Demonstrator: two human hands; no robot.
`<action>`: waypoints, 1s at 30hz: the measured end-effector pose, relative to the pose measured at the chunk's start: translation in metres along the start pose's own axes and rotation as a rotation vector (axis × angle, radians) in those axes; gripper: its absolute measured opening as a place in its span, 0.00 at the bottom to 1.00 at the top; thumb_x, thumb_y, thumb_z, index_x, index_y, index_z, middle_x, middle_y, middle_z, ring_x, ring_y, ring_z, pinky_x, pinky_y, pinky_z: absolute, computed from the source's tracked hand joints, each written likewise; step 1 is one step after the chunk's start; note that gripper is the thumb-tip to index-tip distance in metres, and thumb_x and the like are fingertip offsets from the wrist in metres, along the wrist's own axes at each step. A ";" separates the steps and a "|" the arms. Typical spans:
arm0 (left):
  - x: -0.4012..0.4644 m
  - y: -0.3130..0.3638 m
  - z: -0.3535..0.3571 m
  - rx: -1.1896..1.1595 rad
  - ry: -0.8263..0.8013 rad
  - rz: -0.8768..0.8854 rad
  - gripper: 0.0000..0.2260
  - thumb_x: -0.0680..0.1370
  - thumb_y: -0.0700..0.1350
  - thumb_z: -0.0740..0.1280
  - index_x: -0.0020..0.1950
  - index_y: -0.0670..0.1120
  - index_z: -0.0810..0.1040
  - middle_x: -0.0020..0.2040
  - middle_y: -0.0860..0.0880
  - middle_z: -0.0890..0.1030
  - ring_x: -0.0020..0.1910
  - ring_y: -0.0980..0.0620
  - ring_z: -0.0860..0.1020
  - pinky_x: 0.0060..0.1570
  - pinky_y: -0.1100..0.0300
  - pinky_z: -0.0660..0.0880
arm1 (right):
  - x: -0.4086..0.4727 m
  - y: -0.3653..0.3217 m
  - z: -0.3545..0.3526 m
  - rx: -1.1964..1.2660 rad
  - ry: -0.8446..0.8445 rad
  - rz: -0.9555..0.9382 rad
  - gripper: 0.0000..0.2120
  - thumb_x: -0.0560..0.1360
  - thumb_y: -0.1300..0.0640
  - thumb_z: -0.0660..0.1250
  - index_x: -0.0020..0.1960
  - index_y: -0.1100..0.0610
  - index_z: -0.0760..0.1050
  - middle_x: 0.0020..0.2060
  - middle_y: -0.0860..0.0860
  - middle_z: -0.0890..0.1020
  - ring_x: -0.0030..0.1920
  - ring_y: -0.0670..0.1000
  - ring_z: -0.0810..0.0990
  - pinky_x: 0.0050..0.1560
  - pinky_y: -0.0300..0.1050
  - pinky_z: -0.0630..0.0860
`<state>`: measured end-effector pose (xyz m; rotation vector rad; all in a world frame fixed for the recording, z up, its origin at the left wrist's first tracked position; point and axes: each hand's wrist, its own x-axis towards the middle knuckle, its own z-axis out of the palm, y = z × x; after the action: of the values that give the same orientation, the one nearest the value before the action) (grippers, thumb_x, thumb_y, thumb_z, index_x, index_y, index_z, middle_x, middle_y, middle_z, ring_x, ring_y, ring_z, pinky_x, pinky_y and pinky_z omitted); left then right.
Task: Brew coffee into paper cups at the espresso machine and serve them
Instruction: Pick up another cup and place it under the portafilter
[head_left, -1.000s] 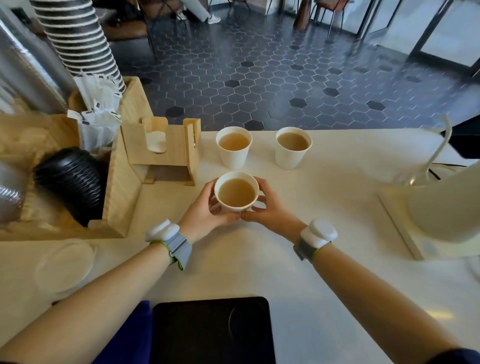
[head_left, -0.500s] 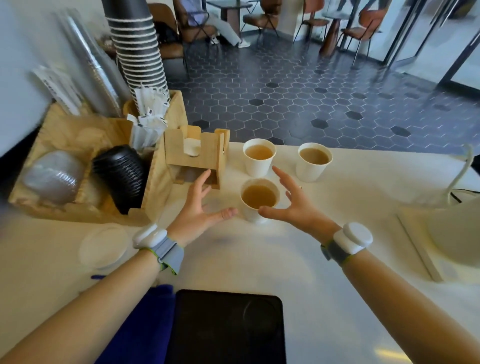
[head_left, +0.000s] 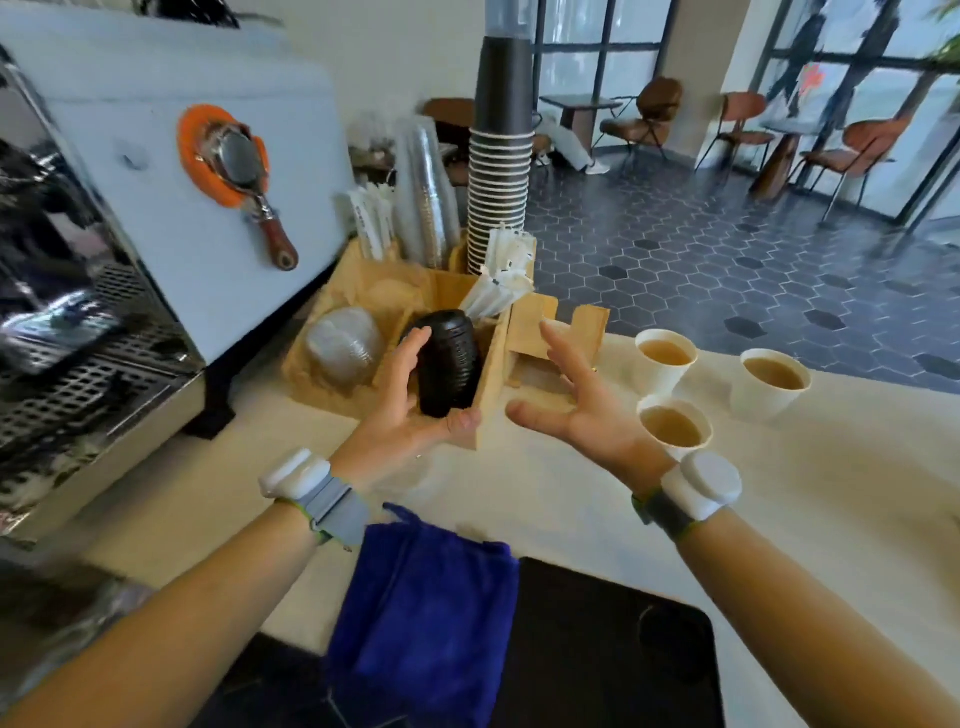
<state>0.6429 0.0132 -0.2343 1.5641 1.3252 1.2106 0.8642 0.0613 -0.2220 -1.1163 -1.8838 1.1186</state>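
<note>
Three white paper cups of light brown coffee stand on the white counter: one at the back (head_left: 665, 358), one to the right (head_left: 774, 382), and the nearest (head_left: 675, 428) just behind my right wrist. My right hand (head_left: 582, 410) hovers open, fingers spread, left of the cups and in front of a wooden napkin holder (head_left: 587, 325). My left hand (head_left: 402, 410) is open and cupped around the left side of a stack of black lids (head_left: 449, 364); its fingertips touch the stack's top. The espresso machine (head_left: 156, 197) fills the left.
The lids lie in a wooden organiser (head_left: 488, 384) with clear lids (head_left: 345, 343), wrapped straws (head_left: 506, 280) and a tall stack of paper cups (head_left: 498, 192). A portafilter (head_left: 244, 171) hangs on the machine's side. A blue cloth (head_left: 426, 613) and black mat (head_left: 608, 649) lie near me.
Both hands let go of the nearest cup and moved left. My left hand reached the black lids. The view swung left and up, bringing the espresso machine into sight.
</note>
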 end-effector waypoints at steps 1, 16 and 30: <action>-0.008 0.001 -0.016 0.012 0.020 0.001 0.44 0.66 0.58 0.76 0.74 0.64 0.52 0.77 0.57 0.50 0.71 0.67 0.51 0.69 0.59 0.56 | 0.002 -0.010 0.015 0.010 -0.020 -0.011 0.43 0.63 0.38 0.74 0.71 0.32 0.52 0.67 0.39 0.62 0.65 0.39 0.59 0.61 0.30 0.58; -0.156 -0.015 -0.212 0.043 0.367 -0.044 0.41 0.64 0.63 0.74 0.71 0.69 0.56 0.73 0.65 0.58 0.70 0.71 0.56 0.66 0.61 0.59 | 0.016 -0.120 0.246 0.101 -0.300 -0.212 0.41 0.68 0.44 0.73 0.74 0.37 0.54 0.70 0.39 0.63 0.68 0.36 0.60 0.66 0.34 0.58; -0.265 -0.056 -0.362 0.076 0.764 -0.170 0.35 0.63 0.71 0.70 0.66 0.74 0.58 0.75 0.61 0.58 0.71 0.62 0.59 0.69 0.46 0.66 | 0.059 -0.209 0.446 0.182 -0.755 -0.344 0.37 0.74 0.48 0.69 0.76 0.42 0.51 0.75 0.40 0.57 0.69 0.36 0.56 0.61 0.26 0.58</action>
<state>0.2748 -0.2491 -0.2376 1.0203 1.9454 1.7458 0.3916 -0.0896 -0.2080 -0.2378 -2.3383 1.5945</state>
